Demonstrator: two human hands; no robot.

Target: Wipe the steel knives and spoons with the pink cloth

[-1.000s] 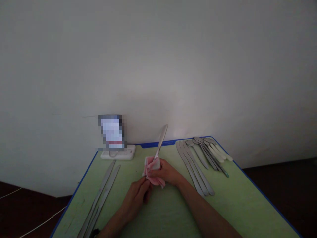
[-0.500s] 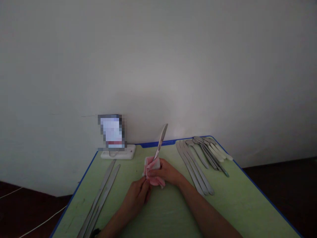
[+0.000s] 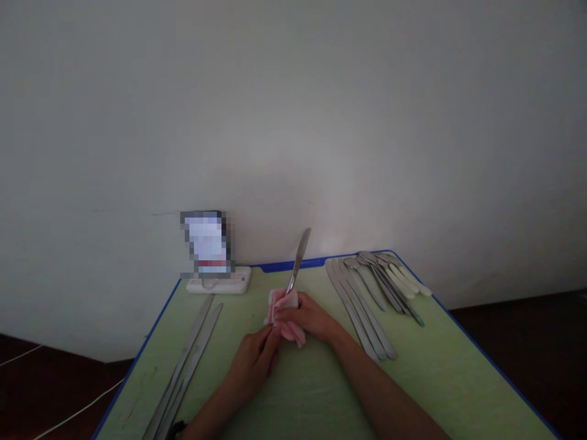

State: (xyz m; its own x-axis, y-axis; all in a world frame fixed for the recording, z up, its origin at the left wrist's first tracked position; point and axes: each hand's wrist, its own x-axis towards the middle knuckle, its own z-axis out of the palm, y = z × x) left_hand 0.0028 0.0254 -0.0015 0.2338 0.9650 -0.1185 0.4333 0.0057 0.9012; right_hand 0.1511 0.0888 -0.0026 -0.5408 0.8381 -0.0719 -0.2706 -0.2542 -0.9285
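A table knife (image 3: pixel 301 252) points up and slightly right in the middle of the table, its blade bare above a pink and white cloth (image 3: pixel 292 333). My right hand (image 3: pixel 314 316) is closed on the cloth, which is folded around the knife's handle part. Lower and to the left, my left hand (image 3: pixel 257 355) pinches the handle's lower end, mostly hidden by the fingers. Two more table knives (image 3: pixel 195 360) lie side by side on the left. To the right of my hands are three long knives (image 3: pixel 360 311) laid roughly parallel.
Beyond the knives on the right, several spoons (image 3: pixel 383 284) overlap with white-handled cutlery (image 3: pixel 408 284). A blurred-out device with a lit screen (image 3: pixel 208 238) stands on a white base (image 3: pixel 220 284) at the back left. The green table (image 3: pixel 302 403) has a blue edge and meets a plain wall (image 3: pixel 293 122).
The knife, the cloth and both hands have shifted only slightly. The cloth has slid a little along the handle, exposing a bit of metal near my left fingers.
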